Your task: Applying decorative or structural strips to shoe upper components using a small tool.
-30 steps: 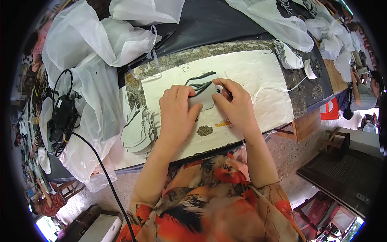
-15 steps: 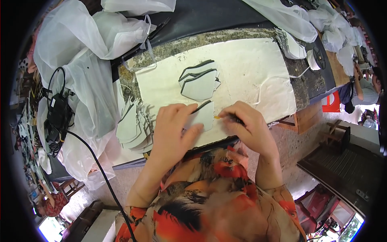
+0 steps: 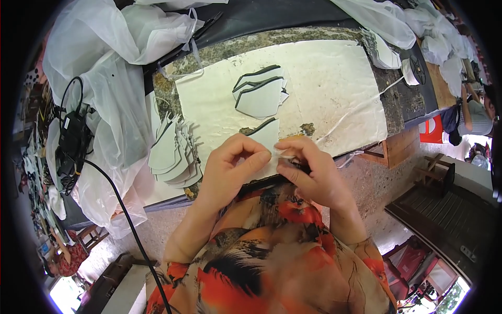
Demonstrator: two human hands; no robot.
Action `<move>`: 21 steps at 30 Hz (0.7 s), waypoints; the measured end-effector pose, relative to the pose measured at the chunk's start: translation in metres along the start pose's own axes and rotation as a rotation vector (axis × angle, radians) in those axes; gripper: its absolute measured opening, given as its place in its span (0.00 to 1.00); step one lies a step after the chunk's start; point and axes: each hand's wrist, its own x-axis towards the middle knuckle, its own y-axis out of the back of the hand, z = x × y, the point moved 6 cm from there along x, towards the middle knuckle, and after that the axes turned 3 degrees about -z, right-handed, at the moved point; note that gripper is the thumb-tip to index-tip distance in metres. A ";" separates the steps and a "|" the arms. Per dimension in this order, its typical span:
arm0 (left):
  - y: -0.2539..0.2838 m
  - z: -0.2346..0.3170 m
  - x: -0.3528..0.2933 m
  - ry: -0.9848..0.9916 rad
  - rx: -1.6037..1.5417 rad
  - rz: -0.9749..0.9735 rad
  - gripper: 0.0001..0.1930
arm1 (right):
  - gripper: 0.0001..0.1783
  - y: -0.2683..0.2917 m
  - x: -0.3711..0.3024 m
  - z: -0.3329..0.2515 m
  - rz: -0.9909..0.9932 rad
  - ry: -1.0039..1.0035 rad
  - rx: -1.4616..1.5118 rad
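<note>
The right hand (image 3: 319,175) pinches a white strip (image 3: 348,116) from the spool (image 3: 414,71), seemingly for tautness; the left hand (image 3: 230,170) has thumb and forefinger close together — hold unclear; a black-edged piece (image 3: 267,133) lies on the white sheet (image 3: 334,73), likely for easy reach.

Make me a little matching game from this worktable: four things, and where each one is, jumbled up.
Things:
1. Spool
2. Overlapping dark-edged pieces
3. Black box with a cord
4. Fanned pile of pale pieces

Places:
A. Between the plastic bags and the white sheet
B. At the table's right, a white cord leading from it
C. Against the plastic bags, far left
D. On the white sheet, beyond the left hand

Pairs: 1-B; 2-D; 3-C; 4-A
</note>
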 end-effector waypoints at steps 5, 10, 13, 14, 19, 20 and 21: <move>-0.006 0.014 -0.018 -0.348 0.461 0.081 0.08 | 0.09 0.002 0.003 0.019 0.076 -0.049 0.062; -0.016 0.008 -0.030 -0.548 1.097 0.216 0.15 | 0.07 0.010 0.008 0.024 0.183 -0.184 0.132; -0.025 -0.002 -0.042 -0.588 1.088 0.152 0.19 | 0.08 -0.008 0.014 0.010 0.041 -0.092 0.121; -0.026 -0.005 -0.044 -0.585 1.085 0.151 0.19 | 0.10 -0.015 0.016 0.007 -0.016 -0.105 0.091; -0.032 -0.008 -0.048 -0.543 1.069 0.147 0.23 | 0.10 -0.029 0.032 0.018 -0.020 -0.150 -0.042; -0.033 -0.008 -0.048 -0.541 1.068 0.148 0.23 | 0.10 -0.027 0.034 0.018 0.056 -0.124 -0.128; -0.035 -0.008 -0.048 -0.552 1.056 0.147 0.23 | 0.10 -0.024 0.034 0.018 0.133 -0.097 -0.214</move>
